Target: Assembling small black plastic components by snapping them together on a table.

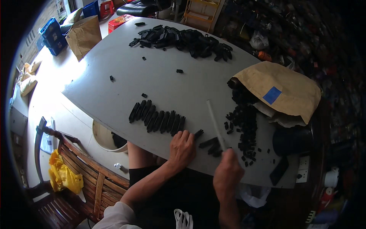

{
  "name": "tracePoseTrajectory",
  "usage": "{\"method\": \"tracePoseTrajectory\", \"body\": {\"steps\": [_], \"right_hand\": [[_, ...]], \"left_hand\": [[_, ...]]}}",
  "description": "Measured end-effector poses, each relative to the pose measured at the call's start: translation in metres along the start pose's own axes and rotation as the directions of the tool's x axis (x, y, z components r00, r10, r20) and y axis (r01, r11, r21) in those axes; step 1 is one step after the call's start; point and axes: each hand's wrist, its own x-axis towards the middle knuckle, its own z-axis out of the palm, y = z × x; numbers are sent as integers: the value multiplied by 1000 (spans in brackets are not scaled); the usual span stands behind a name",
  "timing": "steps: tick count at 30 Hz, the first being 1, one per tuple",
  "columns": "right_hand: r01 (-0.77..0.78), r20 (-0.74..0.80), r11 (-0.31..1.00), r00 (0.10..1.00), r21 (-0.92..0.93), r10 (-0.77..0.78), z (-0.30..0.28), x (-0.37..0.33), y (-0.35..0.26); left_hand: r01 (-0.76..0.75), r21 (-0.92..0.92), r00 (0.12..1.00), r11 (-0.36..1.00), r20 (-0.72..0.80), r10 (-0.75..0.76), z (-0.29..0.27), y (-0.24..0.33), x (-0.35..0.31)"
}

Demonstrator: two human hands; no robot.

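My right hand is closed round one end of a long, pale, translucent stick, which slants up and left over the table. Fingers curled, my left hand rests at the table's near edge; what is under its fingertips is hidden. Left of it runs a slanting row of elongated black plastic pieces, set side by side. One similar black piece lies against or just beside the left fingers; I cannot tell which. Between my hands, several more elongated black pieces lie loosely, partly behind the stick and right hand.
A heap of black plastic parts covers the far side of the grey table. Small black pieces spill from a brown paper sack at right. A dark phone-like slab and a power strip lie near the right corner.
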Motion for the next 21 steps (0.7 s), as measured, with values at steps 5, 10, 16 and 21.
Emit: {"method": "tracePoseTrajectory", "body": {"steps": [5, 10, 16, 21], "right_hand": [[68, 155, 991, 987, -112, -50, 21, 1, 8], [-88, 53, 994, 995, 65, 84, -2, 15, 2], [44, -61, 957, 998, 286, -27, 33, 44, -8], [81, -40, 946, 997, 314, -72, 44, 52, -26]], "left_hand": [[3, -10, 1000, 1000, -28, -4, 3, -1, -2], [23, -7, 1000, 1000, -2, -23, 0, -1, 0], [-14, -67, 997, 998, -71, 9, -2, 1, 0], [-60, -153, 976, 986, -218, 25, 1, -2, -6]]}}
